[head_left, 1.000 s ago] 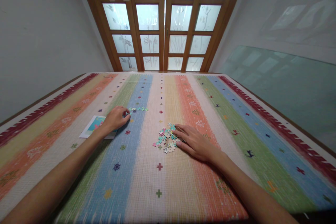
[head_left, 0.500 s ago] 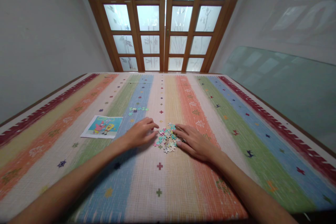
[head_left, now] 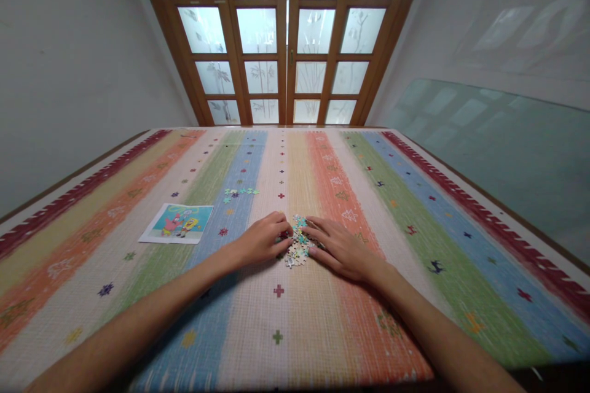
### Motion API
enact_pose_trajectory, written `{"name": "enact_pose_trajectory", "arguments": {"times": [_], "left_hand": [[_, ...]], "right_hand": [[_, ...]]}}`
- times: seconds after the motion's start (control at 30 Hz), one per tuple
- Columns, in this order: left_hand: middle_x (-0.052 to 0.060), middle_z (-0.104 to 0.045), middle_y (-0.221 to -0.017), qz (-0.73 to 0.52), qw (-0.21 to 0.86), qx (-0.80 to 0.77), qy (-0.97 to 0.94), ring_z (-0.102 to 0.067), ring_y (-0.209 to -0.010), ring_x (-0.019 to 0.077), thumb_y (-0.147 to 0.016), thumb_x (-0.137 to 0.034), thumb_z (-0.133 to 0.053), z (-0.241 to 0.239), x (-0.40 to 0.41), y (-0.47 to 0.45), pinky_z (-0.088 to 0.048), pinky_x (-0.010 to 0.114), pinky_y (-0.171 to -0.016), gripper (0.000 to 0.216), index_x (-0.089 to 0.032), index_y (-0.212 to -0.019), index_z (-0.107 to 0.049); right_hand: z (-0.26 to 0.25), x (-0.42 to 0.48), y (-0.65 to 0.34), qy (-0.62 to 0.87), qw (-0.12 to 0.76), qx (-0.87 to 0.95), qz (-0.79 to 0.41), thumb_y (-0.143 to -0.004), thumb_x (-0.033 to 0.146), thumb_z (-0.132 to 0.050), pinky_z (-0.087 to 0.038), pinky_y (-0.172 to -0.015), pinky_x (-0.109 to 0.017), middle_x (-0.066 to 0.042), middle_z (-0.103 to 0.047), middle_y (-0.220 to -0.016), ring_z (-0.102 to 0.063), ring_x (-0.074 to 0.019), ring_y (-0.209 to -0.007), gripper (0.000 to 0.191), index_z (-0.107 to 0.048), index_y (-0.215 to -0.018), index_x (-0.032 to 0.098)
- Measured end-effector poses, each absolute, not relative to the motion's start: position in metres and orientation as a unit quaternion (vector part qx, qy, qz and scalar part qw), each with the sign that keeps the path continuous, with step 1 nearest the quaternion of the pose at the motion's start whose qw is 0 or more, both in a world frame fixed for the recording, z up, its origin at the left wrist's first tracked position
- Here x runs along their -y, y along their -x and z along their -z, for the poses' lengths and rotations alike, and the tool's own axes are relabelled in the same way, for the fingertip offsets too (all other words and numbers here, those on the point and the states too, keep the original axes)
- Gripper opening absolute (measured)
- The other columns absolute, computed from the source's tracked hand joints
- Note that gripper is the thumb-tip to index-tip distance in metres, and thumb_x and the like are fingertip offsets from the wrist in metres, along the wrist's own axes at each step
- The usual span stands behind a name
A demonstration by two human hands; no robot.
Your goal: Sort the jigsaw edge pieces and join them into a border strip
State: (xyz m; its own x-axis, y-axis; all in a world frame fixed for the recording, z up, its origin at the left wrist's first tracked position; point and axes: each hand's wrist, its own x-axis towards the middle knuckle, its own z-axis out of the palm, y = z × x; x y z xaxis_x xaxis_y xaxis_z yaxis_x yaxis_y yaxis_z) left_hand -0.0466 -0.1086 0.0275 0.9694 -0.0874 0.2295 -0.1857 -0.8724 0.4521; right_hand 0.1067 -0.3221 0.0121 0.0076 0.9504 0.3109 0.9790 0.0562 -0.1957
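Observation:
A small heap of loose jigsaw puzzle pieces [head_left: 298, 250], mostly teal, white and yellow, lies on the striped tablecloth between my hands. My left hand [head_left: 266, 238] rests at the heap's left edge, cupped over some of the pieces, with a gap between thumb and fingers. On the opposite side, my right hand [head_left: 343, 249] lies palm down, its fingers spread and their tips touching the right edge. What lies under the fingertips is hidden.
A printed cartoon picture [head_left: 177, 224] lies to the left. Beyond my left hand, several teal pieces [head_left: 242, 192] form a short row. The striped tablecloth [head_left: 313, 331] covers the table, with glass-paned doors [head_left: 290, 98] behind it.
My left hand has moved right, from beside the heap onto its left edge, and its fingers have curled more. The right hand stays about where it was.

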Motion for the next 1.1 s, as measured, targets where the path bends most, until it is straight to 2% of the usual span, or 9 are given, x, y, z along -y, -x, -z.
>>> {"name": "enact_pose_trajectory", "arguments": {"times": [0.17,0.4,0.77,1.1], "left_hand": [[0.007,-0.063,-0.092,-0.109,0.266,0.069,-0.956,-0.059,-0.089,0.0212,-0.098,-0.024,-0.054,-0.031,0.102,0.051,-0.050,0.038,-0.084,0.015,-0.020,-0.091,-0.066],[0.008,-0.062,-0.095,-0.120,0.235,0.072,-0.962,-0.058,-0.090,0.0214,-0.098,-0.030,-0.057,-0.030,0.099,0.057,-0.049,0.037,-0.083,0.017,-0.020,-0.106,-0.068],[0.008,-0.061,-0.091,-0.118,0.193,0.095,-0.969,-0.057,-0.086,0.0214,-0.095,-0.022,-0.053,-0.027,0.109,0.053,-0.047,0.036,-0.078,0.015,-0.019,-0.093,-0.067],[0.007,-0.061,-0.091,-0.121,0.181,0.087,-0.972,-0.057,-0.087,0.0212,-0.096,-0.025,-0.055,-0.028,0.113,0.053,-0.047,0.035,-0.078,0.013,-0.019,-0.090,-0.065]], "right_hand": [[-0.011,0.323,-0.106,0.687,0.180,0.703,0.042,-0.107,0.039,-0.042,-0.047,-0.111,-0.050,-0.018,-0.054,-0.148,-0.052,-0.0288,-0.134,0.042,-0.054,-0.142,0.018],[-0.012,0.322,-0.106,0.686,0.177,0.704,0.049,-0.108,0.041,-0.040,-0.046,-0.112,-0.049,-0.018,-0.053,-0.148,-0.053,-0.0282,-0.133,0.043,-0.055,-0.140,0.017],[-0.013,0.322,-0.106,0.684,0.181,0.705,0.050,-0.107,0.040,-0.041,-0.047,-0.110,-0.051,-0.017,-0.054,-0.147,-0.053,-0.0285,-0.133,0.043,-0.053,-0.143,0.020],[-0.015,0.322,-0.105,0.684,0.181,0.705,0.044,-0.107,0.041,-0.040,-0.048,-0.110,-0.052,-0.018,-0.055,-0.147,-0.053,-0.0293,-0.134,0.043,-0.054,-0.141,0.018]]}}
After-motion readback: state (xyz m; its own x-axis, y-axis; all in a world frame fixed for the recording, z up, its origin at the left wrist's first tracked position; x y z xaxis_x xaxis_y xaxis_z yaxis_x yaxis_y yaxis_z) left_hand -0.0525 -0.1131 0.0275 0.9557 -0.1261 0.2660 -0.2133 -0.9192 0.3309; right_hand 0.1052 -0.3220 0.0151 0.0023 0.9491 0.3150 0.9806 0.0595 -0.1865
